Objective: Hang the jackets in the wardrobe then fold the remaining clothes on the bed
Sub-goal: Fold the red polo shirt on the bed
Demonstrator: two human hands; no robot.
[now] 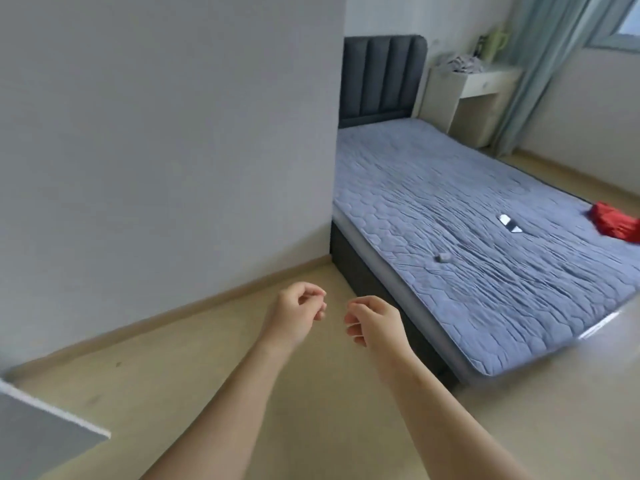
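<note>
At frame edge, red clothes (616, 221), possibly cropped.

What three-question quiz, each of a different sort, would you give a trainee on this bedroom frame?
1. True or false: the left hand holds a garment.
2. Which lies nearest the right edge of the view on the bed? A) phone B) red garment C) small grey object
3. Fill in: crumpled cloth sits on the pale ____ beside the headboard.

Key
1. False; both it and the right hand are loosely curled and hold nothing.
2. B, the red garment; the phone and small grey object lie further left.
3. Desk.
</note>
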